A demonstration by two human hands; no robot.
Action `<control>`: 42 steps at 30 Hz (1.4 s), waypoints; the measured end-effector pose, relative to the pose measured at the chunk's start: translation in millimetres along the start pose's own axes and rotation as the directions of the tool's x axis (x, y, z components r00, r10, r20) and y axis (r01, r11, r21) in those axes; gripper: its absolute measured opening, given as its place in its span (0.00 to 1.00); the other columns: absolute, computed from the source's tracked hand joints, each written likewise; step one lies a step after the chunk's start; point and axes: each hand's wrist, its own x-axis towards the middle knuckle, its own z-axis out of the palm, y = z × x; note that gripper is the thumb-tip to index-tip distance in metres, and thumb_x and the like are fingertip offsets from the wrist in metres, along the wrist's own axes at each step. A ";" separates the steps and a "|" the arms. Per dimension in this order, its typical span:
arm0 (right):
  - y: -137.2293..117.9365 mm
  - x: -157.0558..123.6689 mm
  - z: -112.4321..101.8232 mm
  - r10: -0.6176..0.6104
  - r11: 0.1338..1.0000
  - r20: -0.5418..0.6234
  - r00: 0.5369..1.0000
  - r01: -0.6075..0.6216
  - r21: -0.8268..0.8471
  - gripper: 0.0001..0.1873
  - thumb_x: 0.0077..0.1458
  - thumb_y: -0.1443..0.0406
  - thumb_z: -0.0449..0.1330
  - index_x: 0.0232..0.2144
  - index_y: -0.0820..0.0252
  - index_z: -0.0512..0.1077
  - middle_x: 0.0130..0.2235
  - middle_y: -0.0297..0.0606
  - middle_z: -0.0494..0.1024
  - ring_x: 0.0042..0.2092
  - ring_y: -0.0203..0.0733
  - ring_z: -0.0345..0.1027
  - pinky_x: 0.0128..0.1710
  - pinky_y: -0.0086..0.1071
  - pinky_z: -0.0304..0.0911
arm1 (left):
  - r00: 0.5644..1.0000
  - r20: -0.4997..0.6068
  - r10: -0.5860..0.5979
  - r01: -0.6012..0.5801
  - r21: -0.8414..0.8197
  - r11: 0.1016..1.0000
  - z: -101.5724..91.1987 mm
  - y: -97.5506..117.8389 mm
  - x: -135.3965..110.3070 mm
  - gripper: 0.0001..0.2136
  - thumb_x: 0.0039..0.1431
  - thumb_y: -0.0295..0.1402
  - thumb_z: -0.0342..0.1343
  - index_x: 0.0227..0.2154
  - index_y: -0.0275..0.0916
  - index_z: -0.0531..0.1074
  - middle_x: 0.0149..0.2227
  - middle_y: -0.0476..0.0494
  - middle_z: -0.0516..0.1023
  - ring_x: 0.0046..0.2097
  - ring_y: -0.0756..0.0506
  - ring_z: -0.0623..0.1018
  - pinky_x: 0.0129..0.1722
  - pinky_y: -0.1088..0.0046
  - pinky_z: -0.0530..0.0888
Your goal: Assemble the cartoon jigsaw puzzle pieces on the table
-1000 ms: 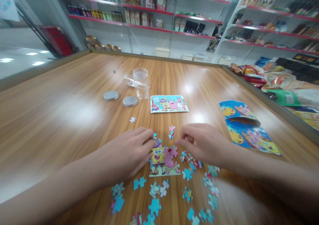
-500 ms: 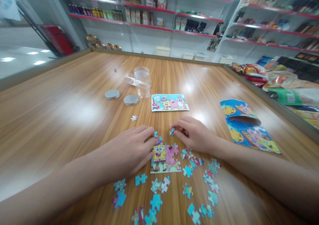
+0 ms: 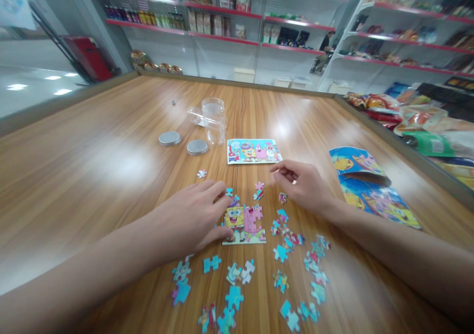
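My left hand point(image 3: 196, 218) lies flat on the wooden table point(image 3: 111, 166), its fingertips on the left edge of a partly joined cartoon puzzle point(image 3: 245, 224). My right hand point(image 3: 301, 183) hovers to the right of and beyond the puzzle, fingers curled with thumb and forefinger pinched together; what they hold, if anything, I cannot make out. Two small loose pieces point(image 3: 258, 191) lie between my hands, and another piece point(image 3: 282, 197) sits just under my right hand. Several loose pieces point(image 3: 237, 275) are scattered near me, with more point(image 3: 314, 265) at the right.
A printed reference picture point(image 3: 254, 151) lies beyond my hands. Behind it stand a clear jar point(image 3: 214, 116) and two metal lids point(image 3: 183, 142). A single piece point(image 3: 202, 173) lies apart. A blue puzzle bag point(image 3: 370, 188) is at the right, snack packets point(image 3: 411, 119) along the right edge, shelves behind.
My right hand has moved from the pieces above the puzzle up and to the right, fingers pinched. My left hand has stayed on the puzzle. The view has shifted slightly.
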 end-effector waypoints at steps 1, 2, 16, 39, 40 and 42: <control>-1.3 2.6 -6.2 0.007 0.998 -0.004 1.000 -0.008 -0.055 0.09 0.63 0.65 0.58 0.41 0.61 0.78 0.27 0.33 0.75 0.27 0.34 0.65 0.28 0.29 0.58 | 1.000 -0.008 0.003 -0.003 0.006 1.000 0.4 -0.8 -0.4 0.22 0.65 0.49 0.60 0.50 0.36 0.74 0.47 0.36 0.73 0.49 0.36 0.76 0.49 0.55 0.77; -3.4 4.5 -12.7 0.017 0.991 0.034 0.999 -0.012 -0.135 0.08 0.61 0.65 0.59 0.39 0.60 0.78 0.26 0.33 0.75 0.27 0.35 0.65 0.28 0.29 0.57 | 1.000 -0.013 0.004 -0.004 0.009 1.000 0.8 -1.4 -0.8 0.21 0.65 0.49 0.60 0.50 0.36 0.74 0.47 0.35 0.73 0.49 0.36 0.76 0.49 0.54 0.77; 0.3 -0.1 -64.4 0.318 0.569 0.283 0.905 0.056 -0.821 0.06 0.60 0.64 0.62 0.35 0.62 0.75 0.33 0.49 0.81 0.34 0.52 0.75 0.28 0.36 0.49 | 0.987 -0.148 -0.064 0.070 0.032 0.997 -2.6 -25.0 -2.3 0.17 0.71 0.46 0.52 0.46 0.35 0.71 0.42 0.38 0.76 0.41 0.40 0.78 0.40 0.62 0.76; 51.4 18.9 -17.8 0.173 0.742 0.068 0.983 -0.085 -0.665 0.13 0.66 0.58 0.50 0.37 0.57 0.71 0.32 0.43 0.80 0.34 0.49 0.73 0.31 0.35 0.51 | 0.940 0.174 -0.295 0.296 0.022 0.955 -22.4 -41.8 -4.8 0.08 0.68 0.36 0.52 0.36 0.39 0.72 0.35 0.43 0.79 0.33 0.44 0.77 0.32 0.69 0.67; 52.2 18.8 -18.4 0.168 0.745 0.072 0.983 -0.079 -0.662 0.12 0.66 0.58 0.50 0.37 0.57 0.71 0.32 0.43 0.80 0.34 0.49 0.73 0.31 0.35 0.51 | 0.933 0.210 -0.292 0.298 0.004 0.955 -23.2 -40.7 -5.2 0.08 0.67 0.36 0.52 0.35 0.39 0.72 0.35 0.43 0.79 0.34 0.44 0.77 0.33 0.69 0.67; 54.4 18.5 -19.3 0.160 0.751 0.076 0.984 -0.071 -0.657 0.12 0.66 0.58 0.51 0.37 0.56 0.71 0.32 0.44 0.80 0.33 0.49 0.72 0.31 0.36 0.51 | 0.919 0.271 -0.287 0.303 -0.018 0.953 -23.8 -39.1 -5.9 0.09 0.68 0.36 0.52 0.34 0.39 0.73 0.34 0.43 0.80 0.36 0.43 0.78 0.34 0.69 0.68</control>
